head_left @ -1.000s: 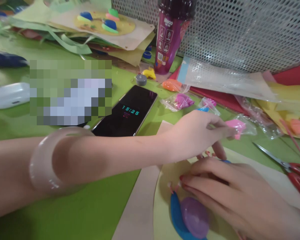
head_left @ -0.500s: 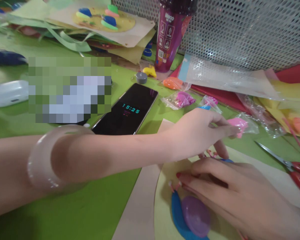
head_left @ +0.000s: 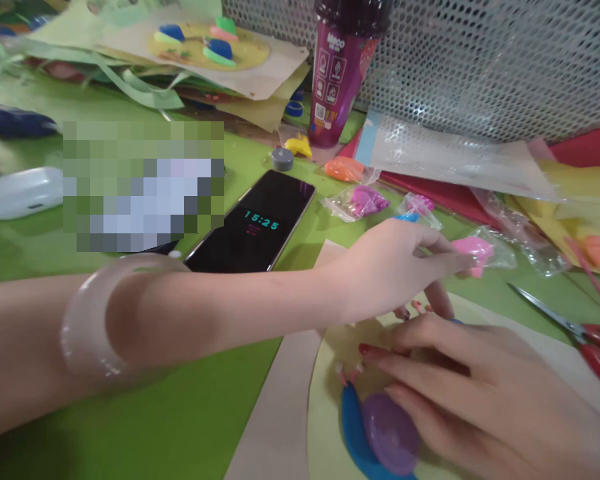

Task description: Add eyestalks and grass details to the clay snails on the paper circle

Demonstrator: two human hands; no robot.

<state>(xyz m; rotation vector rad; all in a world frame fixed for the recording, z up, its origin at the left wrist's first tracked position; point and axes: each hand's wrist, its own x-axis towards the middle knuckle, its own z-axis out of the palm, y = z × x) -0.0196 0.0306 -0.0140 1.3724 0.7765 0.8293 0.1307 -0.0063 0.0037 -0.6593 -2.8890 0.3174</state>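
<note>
My left hand (head_left: 397, 263) reaches across from the left, a clear bangle (head_left: 87, 320) on its forearm. Its fingers are spread and bent, some stretching over a bag of pink clay (head_left: 475, 252), others pointing down beside small pink feelers (head_left: 419, 307) that are partly covered. Whether it touches the bag I cannot tell. Below it, my right hand (head_left: 480, 380) lies low over a pale yellow paper (head_left: 325, 400), fingers apart. Next to its thumb is a clay snail with a blue body (head_left: 353, 420) and purple shell (head_left: 390, 433). More blue clay shows behind the right hand.
Red-handled scissors (head_left: 575, 330) lie at the right. A phone (head_left: 260, 223), a grey cap (head_left: 282, 159), a purple cup (head_left: 337, 87) and several clay bags stand or lie farther back. Papers (head_left: 260, 70) are piled at the back left, before a perforated metal panel (head_left: 460, 67).
My right hand has shifted slightly, its thumb now showing more plainly away from the index finger. My left hand stays almost in place. The view has moved a little.
</note>
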